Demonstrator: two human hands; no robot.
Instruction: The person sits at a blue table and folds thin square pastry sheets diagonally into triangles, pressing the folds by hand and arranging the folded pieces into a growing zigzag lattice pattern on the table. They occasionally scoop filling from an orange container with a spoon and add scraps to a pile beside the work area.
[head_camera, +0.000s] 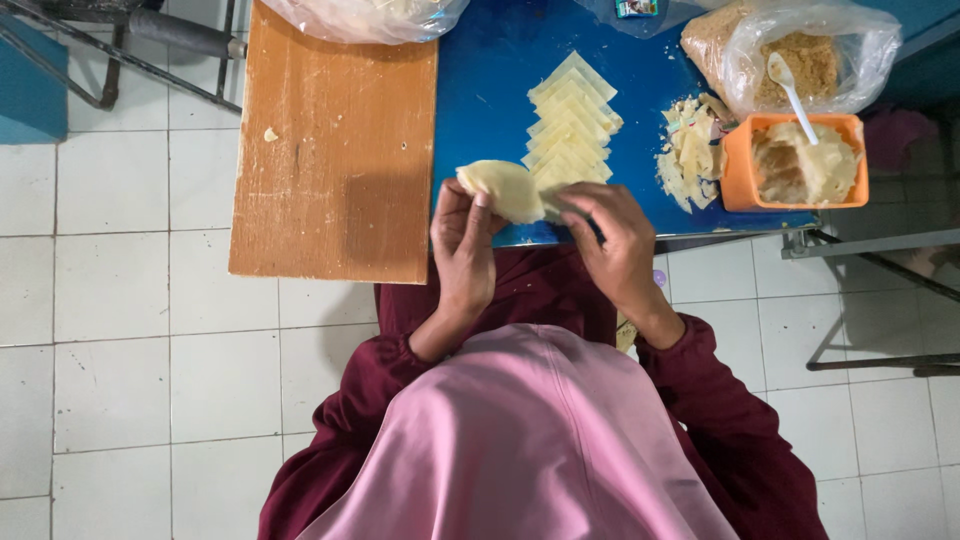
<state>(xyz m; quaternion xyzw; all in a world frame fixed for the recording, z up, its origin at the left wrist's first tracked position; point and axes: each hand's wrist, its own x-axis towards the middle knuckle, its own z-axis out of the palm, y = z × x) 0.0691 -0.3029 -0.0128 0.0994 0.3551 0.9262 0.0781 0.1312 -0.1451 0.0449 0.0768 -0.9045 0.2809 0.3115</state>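
Blue table (490, 90) at twelve o'clock, smooth and glossy; bare wooden board (335, 150) at ten, matte and grainy. Stack of thin pale pastry squares (570, 120) overlapping at centre, apparently not yet filled. Orange tub (738, 170) of crumbly filling with white spoon (790, 90) at two o'clock, dough scraps (690, 150) beside. Folded dough piece (503, 188), soft, half-moon shaped, pinched at its edge by left hand (462, 250); right hand (615, 240) just beside, fingers curled at the stack's near edge, grip unclear. Seemingly one piece folded, many left.
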